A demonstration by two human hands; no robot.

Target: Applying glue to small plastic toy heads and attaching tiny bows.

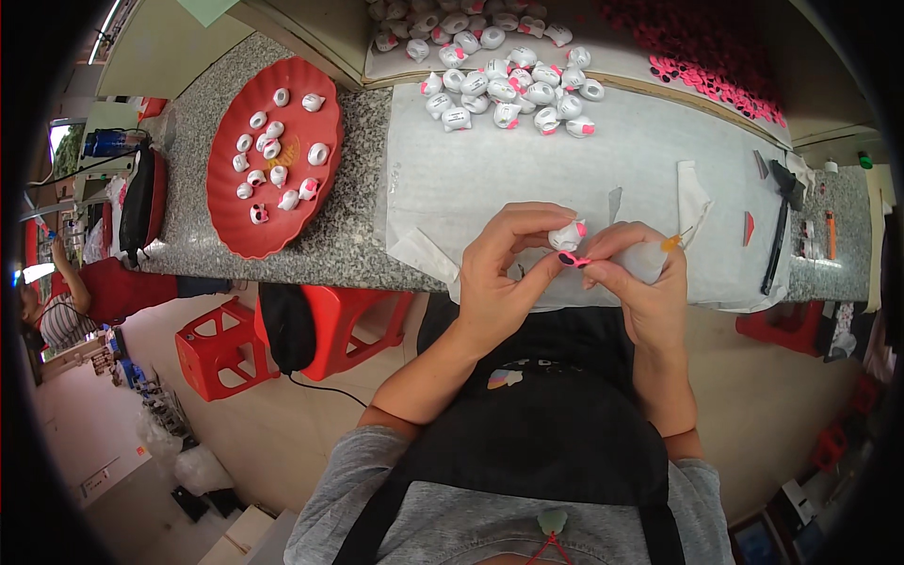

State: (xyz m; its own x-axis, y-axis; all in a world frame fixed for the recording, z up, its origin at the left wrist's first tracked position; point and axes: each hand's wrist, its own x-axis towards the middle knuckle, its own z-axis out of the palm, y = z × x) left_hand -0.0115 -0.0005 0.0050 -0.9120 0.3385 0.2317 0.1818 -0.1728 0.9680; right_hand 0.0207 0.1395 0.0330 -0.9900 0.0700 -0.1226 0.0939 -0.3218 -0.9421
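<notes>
Left hand [499, 278] has a little white piece [565, 237] pinched up in its fingers, over the near part of the white paper [508, 169]. Right hand [659, 297] pinches a pink-and-black bit [571, 260] just below it, and I think a cloudy bottle [645, 263] is tucked in there too, fingers kinda hide it. Red scalloped tray [268, 241] sits off left.

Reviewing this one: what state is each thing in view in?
Round white piece with pink accent: held in the left hand
Small pink-and-black part: at the fingertips, beside the white piece; contact unclear
Translucent bottle with orange needle tip: gripped in the right hand, needle exposed
Red scalloped tray: partly filled, white pieces scattered
White sheet: spread on the counter
Long black tool: lying unheld
</notes>
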